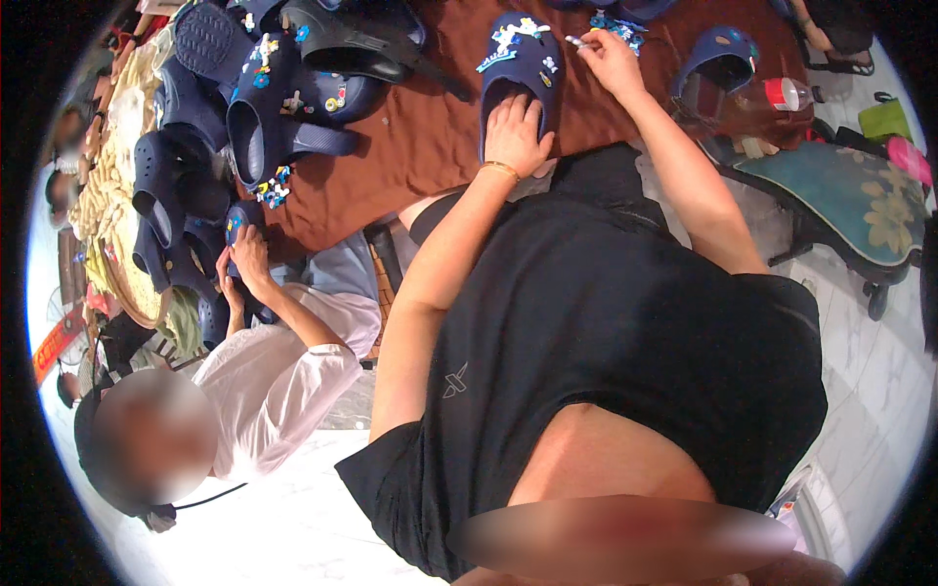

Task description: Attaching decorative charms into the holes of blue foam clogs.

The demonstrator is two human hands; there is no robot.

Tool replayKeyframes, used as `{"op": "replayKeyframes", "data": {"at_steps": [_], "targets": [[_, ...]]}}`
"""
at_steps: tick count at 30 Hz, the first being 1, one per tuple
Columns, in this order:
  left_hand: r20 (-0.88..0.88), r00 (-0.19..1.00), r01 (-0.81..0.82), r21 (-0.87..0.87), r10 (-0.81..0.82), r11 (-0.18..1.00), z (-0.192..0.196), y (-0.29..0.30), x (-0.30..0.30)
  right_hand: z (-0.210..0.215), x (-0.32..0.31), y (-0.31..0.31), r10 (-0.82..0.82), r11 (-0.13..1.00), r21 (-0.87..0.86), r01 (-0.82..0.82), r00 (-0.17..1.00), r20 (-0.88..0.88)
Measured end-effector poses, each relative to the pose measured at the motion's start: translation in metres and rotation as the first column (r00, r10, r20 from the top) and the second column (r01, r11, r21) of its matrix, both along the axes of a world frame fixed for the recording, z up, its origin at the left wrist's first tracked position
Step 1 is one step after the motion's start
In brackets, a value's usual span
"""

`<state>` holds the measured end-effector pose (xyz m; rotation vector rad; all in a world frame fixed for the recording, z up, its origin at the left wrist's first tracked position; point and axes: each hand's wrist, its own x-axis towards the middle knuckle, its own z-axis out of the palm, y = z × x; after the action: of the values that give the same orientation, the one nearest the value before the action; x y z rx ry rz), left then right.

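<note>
Navy clog (529, 70) sits over brown cloth (415, 132), left hand (519, 139) with fingers inside its opening, grip unclear; right hand's (614, 64) fingers pinch a small whitish piece (576, 42).

A navy-blue, foam-like clog (529, 73) with a rounded, perforated toe shows over the brown cloth (415, 146), opening upward and toe pointing away, its upper crowded with white, blue and yellow charms (510, 41). A small whitish piece (576, 42), its shape unclear, is held just right of the toe.
</note>
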<state>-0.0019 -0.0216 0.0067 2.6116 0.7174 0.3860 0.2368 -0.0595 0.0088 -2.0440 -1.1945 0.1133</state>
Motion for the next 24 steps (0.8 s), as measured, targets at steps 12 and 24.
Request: {"op": "replayKeyframes", "data": {"at_steps": [12, 24], "targets": [[-0.003, 1.000, 0.005, 0.003, -0.005, 1.000, -0.001, -0.001, 0.000, -0.006, 0.060, -0.066, -0.146, 0.962, -0.227, 0.155, 0.988, 0.056], [0.018, 1.000, 0.009, 0.005, -0.009, 1.000, -0.001, -0.001, 0.001, -0.008, 0.047, -0.044, -0.222, 0.926, -0.291, 0.241, 0.970, 0.099]]}}
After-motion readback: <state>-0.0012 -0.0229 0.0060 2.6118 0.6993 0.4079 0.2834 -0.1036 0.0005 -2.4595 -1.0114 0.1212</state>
